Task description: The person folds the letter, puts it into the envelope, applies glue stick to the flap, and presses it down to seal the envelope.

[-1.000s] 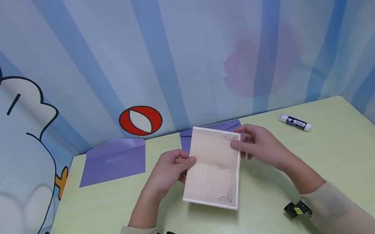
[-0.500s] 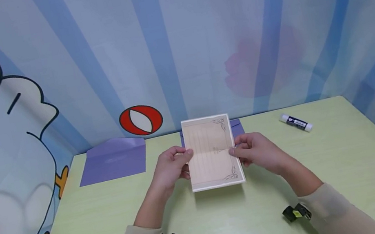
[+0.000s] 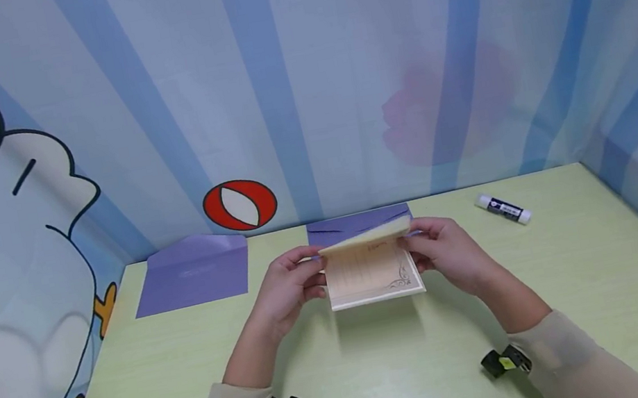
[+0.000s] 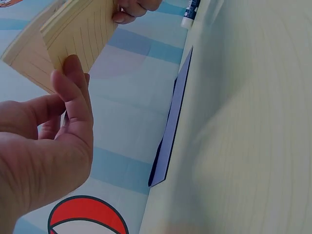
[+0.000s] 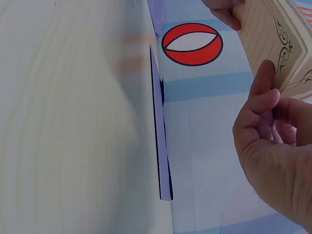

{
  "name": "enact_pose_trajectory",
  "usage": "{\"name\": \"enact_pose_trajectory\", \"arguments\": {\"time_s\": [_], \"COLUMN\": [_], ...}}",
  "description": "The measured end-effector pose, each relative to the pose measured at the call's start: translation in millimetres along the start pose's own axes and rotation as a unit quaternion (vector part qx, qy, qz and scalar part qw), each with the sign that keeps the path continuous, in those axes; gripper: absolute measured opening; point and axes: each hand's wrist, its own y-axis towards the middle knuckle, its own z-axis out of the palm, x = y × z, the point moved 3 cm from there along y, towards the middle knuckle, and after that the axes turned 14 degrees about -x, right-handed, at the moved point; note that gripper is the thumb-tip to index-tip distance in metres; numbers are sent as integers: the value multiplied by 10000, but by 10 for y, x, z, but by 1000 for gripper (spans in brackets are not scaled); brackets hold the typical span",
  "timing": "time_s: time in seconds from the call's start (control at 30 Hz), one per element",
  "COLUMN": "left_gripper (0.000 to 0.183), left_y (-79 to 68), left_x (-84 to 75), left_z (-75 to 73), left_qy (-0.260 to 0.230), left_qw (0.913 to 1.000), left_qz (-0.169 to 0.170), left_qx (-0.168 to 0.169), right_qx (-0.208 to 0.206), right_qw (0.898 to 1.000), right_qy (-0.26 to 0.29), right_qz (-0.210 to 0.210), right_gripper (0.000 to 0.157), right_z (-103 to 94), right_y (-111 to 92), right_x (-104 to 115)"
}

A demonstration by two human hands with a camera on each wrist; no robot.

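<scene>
A stack of cream letter paper (image 3: 370,275), lined and with dark scrollwork in its corners, is held up over the table between both hands. Its upper half bends forward over the lower half along a crosswise fold. My left hand (image 3: 286,290) pinches the stack's left edge near that fold, and my right hand (image 3: 450,253) pinches the right edge at the same height. In the left wrist view the paper (image 4: 90,36) shows its two halves angled apart like a V. From the right wrist, scrollwork lies along the edge of the paper (image 5: 265,41) above the fingertips.
Behind the paper a purple envelope (image 3: 355,222) lies by the table's back edge, partly covered. Another purple envelope (image 3: 195,276) lies at back left, its flap up. A glue stick (image 3: 503,209) rests at back right. A printed curtain (image 3: 331,84) rises behind the pale table (image 3: 388,384).
The stack of letter paper was tilted and flat, then turned upright. Now its top half has come forward and down into a fold, with both hands still gripping the side edges.
</scene>
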Motion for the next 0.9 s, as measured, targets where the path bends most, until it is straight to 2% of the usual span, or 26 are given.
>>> {"name": "enact_pose_trajectory", "arguments": {"time_s": [0.23,0.47,0.63,0.77,0.9], "left_gripper": [21,22,30,43,45], "left_y": [-15,-19,-7,6,1], "left_x": [-12,-21,-19,-20,-39], "left_z": [10,13,6,4,10], "left_qy": [115,406,691,806,981], "left_qw": [9998,9986,9953,9934,9907], "left_qz": [148,345,671,816,943], "left_qx": [12,-65,10,12,-70], "right_qx": [3,200,233,126,51], "right_qw": [10000,9998,9985,9953,9936], "right_qy": [-17,-86,-461,-859,-940], "right_qz": [-58,-39,-180,-428,-623], "right_gripper": [27,32,34,30,32], "right_z": [-1,2,-1,-13,-18], "right_y": [-2,-6,-3,-12,-11], "right_x": [14,37,48,55,62]}}
